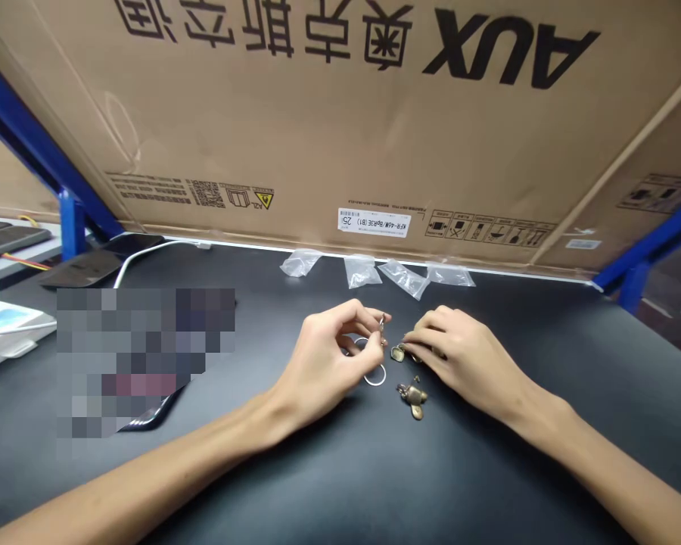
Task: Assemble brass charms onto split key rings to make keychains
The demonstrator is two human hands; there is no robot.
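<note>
My left hand [334, 352] is closed in a pinch on a small metal clasp [382, 325], held just above the table. White metal rings [376, 376] show below and behind its fingers, partly covered. To the right, my right hand [459, 348] is lowered with its fingers curled together and its thumb hidden. Its fingertips are at a small brass-coloured piece [397, 353], and more small metal bits show partly under the fingers. Between the hands, nearer to me, lies a brass-coloured metal charm [414, 395] with a rounded tab.
Several small clear plastic bags [363, 271] lie along the back of the black table [340, 477]. Behind them stands a large cardboard box [318, 129] between blue metal posts. A dark phone-like object [147, 416], partly pixelated, a white cable [141, 253] and a white box [11, 333] are at left.
</note>
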